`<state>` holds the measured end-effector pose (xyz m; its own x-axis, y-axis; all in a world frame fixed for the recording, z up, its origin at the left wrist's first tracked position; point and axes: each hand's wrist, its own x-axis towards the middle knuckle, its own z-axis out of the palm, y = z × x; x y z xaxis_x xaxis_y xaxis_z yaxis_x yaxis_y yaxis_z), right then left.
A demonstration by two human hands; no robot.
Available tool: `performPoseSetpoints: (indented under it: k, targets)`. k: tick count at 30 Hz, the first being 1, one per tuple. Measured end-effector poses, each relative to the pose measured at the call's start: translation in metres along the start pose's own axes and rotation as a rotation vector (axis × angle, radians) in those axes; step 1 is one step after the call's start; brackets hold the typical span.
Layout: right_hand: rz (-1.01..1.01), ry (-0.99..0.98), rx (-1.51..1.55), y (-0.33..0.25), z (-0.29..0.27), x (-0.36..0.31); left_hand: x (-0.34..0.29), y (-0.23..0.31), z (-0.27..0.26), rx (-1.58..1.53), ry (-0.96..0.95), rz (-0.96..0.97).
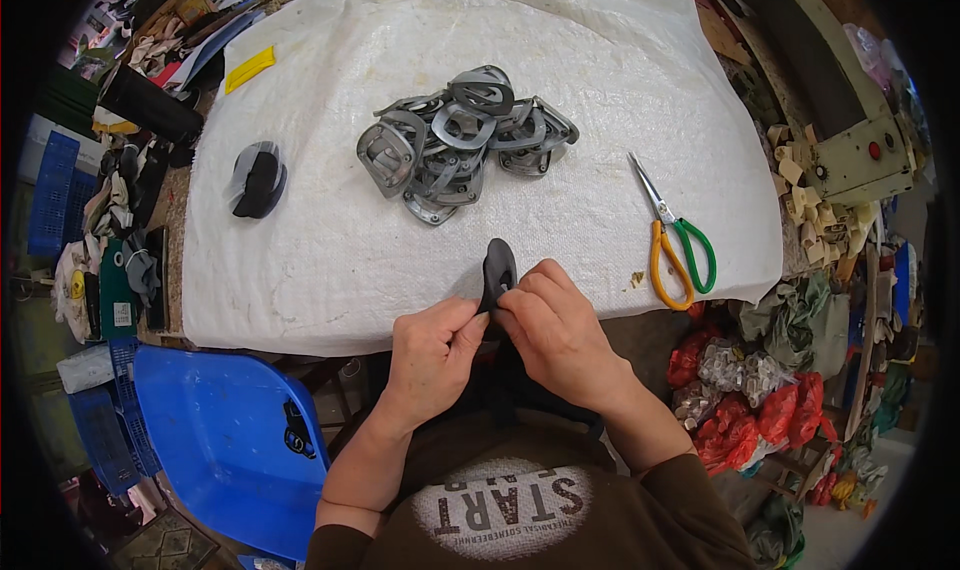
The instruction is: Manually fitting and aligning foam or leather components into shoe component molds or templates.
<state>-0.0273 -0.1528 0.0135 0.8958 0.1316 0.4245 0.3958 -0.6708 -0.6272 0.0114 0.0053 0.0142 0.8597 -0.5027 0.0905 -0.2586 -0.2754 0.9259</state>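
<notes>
Just past the table's near edge, both my hands pinch one dark, rounded flat piece with a slot-like opening, held on edge. My left hand is closed on its lower left side, thumb and finger together. On the other side my right hand is closed too, its fingertips at the opening. Beyond them lies a heap of grey, rounded buckle-like frames with oval openings, overlapping each other. To the right rest scissors with one orange and one green handle, blades closed.
A white woven sheet covers the table. On it sit a small black stack and a yellow packet. A blue tub with small black pieces stands lower left. Red bags crowd the right, below a grey machine.
</notes>
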Motion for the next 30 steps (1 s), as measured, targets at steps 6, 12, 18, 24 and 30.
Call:
performPoseSetpoints:
  k: [6, 12, 18, 24, 30]
  targets:
    - [0.023, -0.063, 0.016, -0.002, -0.002, 0.001, -0.003, -0.006, 0.001, -0.079, 0.008, -0.065]
    - [0.014, -0.01, 0.14, 0.003, 0.001, 0.0, -0.005, -0.014, 0.0, -0.251, 0.003, -0.176]
    - [0.011, -0.007, 0.131, 0.005, 0.002, -0.001, -0.004, -0.008, 0.002, -0.514, 0.017, -0.242]
    - [-0.009, -0.04, 0.082, 0.001, -0.002, 0.0, -0.004, -0.011, 0.002, -0.394, 0.017, -0.21]
    - [0.004, -0.058, 0.033, 0.001, -0.003, -0.001, -0.002, -0.01, 0.003, -0.3, 0.02, -0.173]
